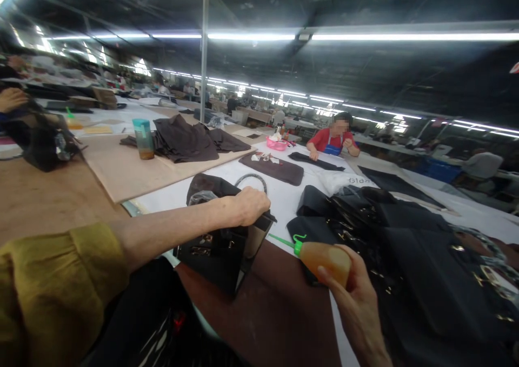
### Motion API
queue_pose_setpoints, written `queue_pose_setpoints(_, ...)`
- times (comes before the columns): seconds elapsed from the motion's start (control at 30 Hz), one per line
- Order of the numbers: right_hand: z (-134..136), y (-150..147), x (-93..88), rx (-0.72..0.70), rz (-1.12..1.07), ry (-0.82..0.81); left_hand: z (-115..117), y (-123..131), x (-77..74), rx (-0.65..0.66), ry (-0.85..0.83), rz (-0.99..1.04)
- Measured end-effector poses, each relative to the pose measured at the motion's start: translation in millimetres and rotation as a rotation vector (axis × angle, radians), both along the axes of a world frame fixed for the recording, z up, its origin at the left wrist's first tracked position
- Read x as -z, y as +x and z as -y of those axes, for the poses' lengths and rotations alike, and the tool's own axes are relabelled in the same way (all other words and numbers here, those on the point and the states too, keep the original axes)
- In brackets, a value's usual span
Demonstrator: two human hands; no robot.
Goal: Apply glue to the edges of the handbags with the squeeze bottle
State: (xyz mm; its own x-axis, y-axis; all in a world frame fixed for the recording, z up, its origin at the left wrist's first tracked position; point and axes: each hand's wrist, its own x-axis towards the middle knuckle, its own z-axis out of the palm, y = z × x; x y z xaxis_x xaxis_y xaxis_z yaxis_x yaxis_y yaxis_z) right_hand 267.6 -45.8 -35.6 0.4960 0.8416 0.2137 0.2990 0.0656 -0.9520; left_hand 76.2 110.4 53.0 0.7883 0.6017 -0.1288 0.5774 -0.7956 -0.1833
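Note:
My left hand (248,205) is closed in a fist on the top edge of a black handbag (222,251) that stands upright on the table in front of me. The bag has a curved handle behind my fist and small metal fittings on its front. My right hand (356,297) is wrapped around an amber squeeze bottle (324,259) with a green cap and a thin green nozzle. The nozzle points left at the bag's upper right corner, a short way from it.
A heap of black bags with gold fittings (425,248) fills the right side. Dark fabric pieces (190,137) and a teal cup (142,138) lie on a brown board (121,175). A person in red and a blue apron (333,140) works across the table beside a pink basket (277,144).

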Motion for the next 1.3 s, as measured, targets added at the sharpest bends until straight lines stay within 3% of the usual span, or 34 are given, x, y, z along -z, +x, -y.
queue_pose_setpoints(0.13, -11, -3, 8.8, -0.002, 0.045, 0.014, 6, -2, 9.6, -0.005, 0.017, 0.019)
queue_pose_setpoints(0.37, -23, 2, 19.5, -0.027, 0.104, 0.028, 9, -3, 3.8, -0.027, -0.003, -0.005)
queue_pose_setpoints(0.67, -12, -14, 19.1, -0.088, 0.008, -0.061, 9, -5, 8.4, -0.018, 0.009, 0.019)
queue_pose_setpoints(0.97, -5, -19, 36.4, -0.168, -0.054, -0.093, 20, -9, 3.5, -0.027, 0.013, -0.004)
queue_pose_setpoints(1.3, 3, -26, 50.2, -0.159, -0.093, -0.154, 33, -15, 0.5, -0.011, -0.025, -0.004)
